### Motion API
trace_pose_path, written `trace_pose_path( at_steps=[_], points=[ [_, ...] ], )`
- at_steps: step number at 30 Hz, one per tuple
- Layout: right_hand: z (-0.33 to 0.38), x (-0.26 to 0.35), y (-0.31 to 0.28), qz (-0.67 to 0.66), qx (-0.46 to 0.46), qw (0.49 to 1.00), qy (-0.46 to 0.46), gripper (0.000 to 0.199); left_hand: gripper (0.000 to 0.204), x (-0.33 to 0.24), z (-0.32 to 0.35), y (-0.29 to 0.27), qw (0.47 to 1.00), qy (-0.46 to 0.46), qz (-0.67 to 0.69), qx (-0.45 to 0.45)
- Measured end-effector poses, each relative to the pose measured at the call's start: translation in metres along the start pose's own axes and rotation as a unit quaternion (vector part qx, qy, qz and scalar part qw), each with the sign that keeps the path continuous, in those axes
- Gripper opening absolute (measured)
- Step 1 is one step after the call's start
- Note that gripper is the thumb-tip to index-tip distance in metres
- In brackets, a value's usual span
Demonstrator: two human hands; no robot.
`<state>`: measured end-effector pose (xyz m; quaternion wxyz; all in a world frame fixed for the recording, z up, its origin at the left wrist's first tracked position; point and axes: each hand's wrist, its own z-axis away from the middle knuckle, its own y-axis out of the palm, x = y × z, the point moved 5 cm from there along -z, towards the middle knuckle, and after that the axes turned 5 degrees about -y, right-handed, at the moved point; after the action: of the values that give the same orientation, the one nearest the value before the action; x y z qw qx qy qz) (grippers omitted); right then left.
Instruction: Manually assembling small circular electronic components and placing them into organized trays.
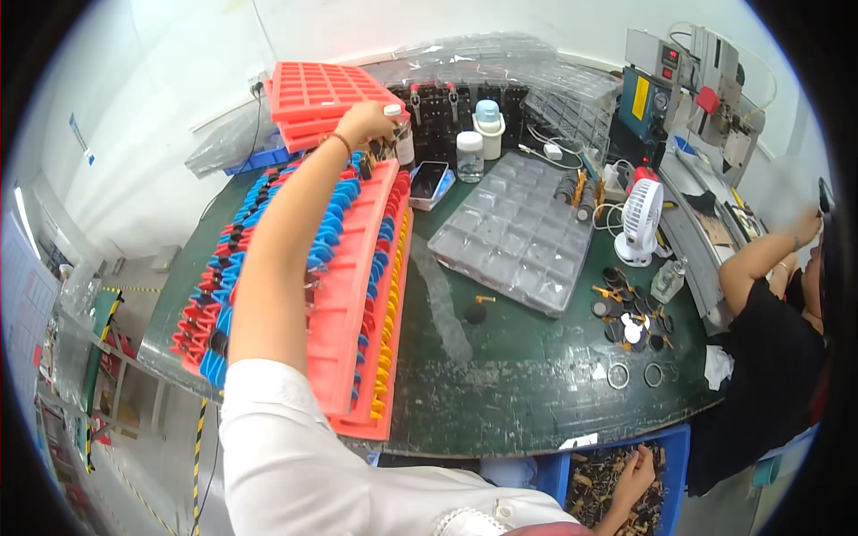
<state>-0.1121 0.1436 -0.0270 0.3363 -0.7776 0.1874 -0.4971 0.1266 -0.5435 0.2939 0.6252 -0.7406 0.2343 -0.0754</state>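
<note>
My left arm stretches across the table's left side. My left hand (365,127) is bent downward at the far end of a coral-red slotted rack (344,304), close to a clear bottle with a white cap (405,147). Its fingers curl over dark and brownish small pieces that I cannot make out. Blue, red and black clip-like parts (332,214) stand in rows along the rack, with yellow ones on its right side. At the lower edge my right hand (633,481) is over a blue bin (677,451) of small brown and metal parts, fingertips pinched together; what they hold is too small to name.
Stacked red grid trays (326,89) stand far left. On the green table (483,393) are a clear compartment box (514,232), a phone (429,180), jars, a white fan (639,223), and scattered black round parts (617,308). At right, another person (760,375) sits beside a machine (688,98).
</note>
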Motion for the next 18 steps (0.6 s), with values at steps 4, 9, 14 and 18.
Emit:
trace_pose_path(
  at_steps=[4,9,14,18],
  points=[
    [-0.009,0.025,0.0,0.015,0.039,0.999,-0.019,0.017,0.032,0.032,-0.037,0.037,0.998,-0.054,-0.018,-0.01],
    [-0.012,0.048,-0.016,0.036,-0.001,0.999,-0.011,0.018,0.032,0.031,-0.044,0.071,0.995,-0.078,-0.061,0.029],
    [-0.011,0.038,-0.016,0.034,0.007,0.999,-0.03,0.02,0.033,0.057,-0.06,0.064,0.989,-0.101,-0.105,0.039],
    [-0.006,0.037,-0.02,0.036,0.007,0.999,-0.025,0.021,0.033,0.051,-0.059,0.07,0.984,-0.096,-0.127,0.082]
  ],
)
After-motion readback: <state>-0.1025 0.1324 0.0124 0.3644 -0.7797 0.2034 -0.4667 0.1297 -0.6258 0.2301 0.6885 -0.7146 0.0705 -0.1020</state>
